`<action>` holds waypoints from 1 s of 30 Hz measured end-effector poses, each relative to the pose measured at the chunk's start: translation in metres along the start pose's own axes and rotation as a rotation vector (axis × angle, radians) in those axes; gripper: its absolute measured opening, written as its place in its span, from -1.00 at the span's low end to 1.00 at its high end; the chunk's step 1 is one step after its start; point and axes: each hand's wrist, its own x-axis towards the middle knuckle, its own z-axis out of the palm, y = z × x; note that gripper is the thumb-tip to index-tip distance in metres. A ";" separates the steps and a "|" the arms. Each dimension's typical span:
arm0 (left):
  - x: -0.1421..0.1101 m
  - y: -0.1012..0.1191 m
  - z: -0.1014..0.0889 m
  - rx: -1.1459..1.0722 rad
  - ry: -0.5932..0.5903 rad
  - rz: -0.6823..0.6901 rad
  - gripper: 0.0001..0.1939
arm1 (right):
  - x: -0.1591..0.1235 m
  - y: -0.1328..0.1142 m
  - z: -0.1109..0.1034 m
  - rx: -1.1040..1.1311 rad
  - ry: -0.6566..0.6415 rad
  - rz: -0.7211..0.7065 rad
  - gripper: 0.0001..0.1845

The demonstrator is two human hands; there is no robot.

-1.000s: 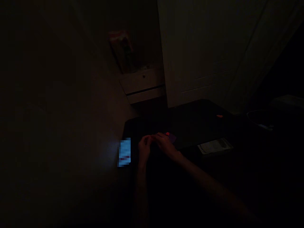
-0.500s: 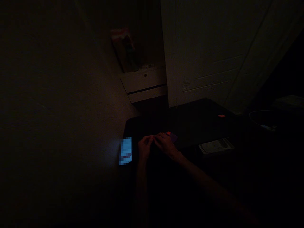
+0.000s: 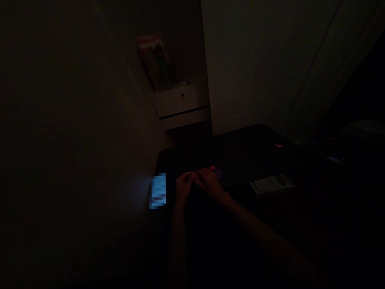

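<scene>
The room is very dark. Over the dark table (image 3: 240, 152), my left hand (image 3: 184, 184) is closed in a pinch, its fingertips close to those of my right hand (image 3: 209, 181). Fingers of the right hand are bent and pressed together too. A small reddish thing seems to be between the fingertips, too dim to name. Just beyond the right hand lies a flat purple piece (image 3: 218, 173), partly hidden by that hand, with a small orange-red piece (image 3: 212, 168) at its edge.
A lit, blurred-out screen (image 3: 158, 191) stands left of my hands by the wall. Another orange-red piece (image 3: 278, 146) lies at the table's far right. A pale flat packet (image 3: 272, 184) sits below the table's near edge. Drawers (image 3: 184, 107) and a white door (image 3: 258, 80) stand behind.
The view has shifted very slightly. Both hands stay together at the same spot, with only small finger movement.
</scene>
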 end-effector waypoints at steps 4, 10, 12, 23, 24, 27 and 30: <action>-0.001 0.004 -0.001 -0.004 -0.032 -0.008 -0.71 | 0.000 0.002 0.000 -0.022 0.000 -0.006 -0.91; -0.002 0.003 0.000 -0.023 -0.046 -0.013 -0.72 | 0.000 0.002 -0.003 0.043 0.031 0.037 -0.89; -0.001 0.000 0.001 -0.042 -0.027 -0.010 -0.71 | 0.001 0.001 -0.003 0.071 0.047 0.046 -0.91; 0.003 -0.010 0.001 -0.035 0.070 0.010 -0.68 | 0.004 -0.001 -0.001 0.140 0.052 0.077 -0.88; 0.003 -0.010 0.000 -0.034 0.081 0.007 -0.68 | 0.004 -0.001 -0.001 0.143 0.048 0.075 -0.88; 0.004 -0.010 0.000 -0.042 0.088 0.006 -0.68 | 0.005 -0.001 0.000 0.189 0.031 0.054 -0.87; 0.003 -0.007 -0.001 -0.024 0.093 0.020 -0.69 | 0.005 0.000 0.000 0.232 0.001 0.022 -0.78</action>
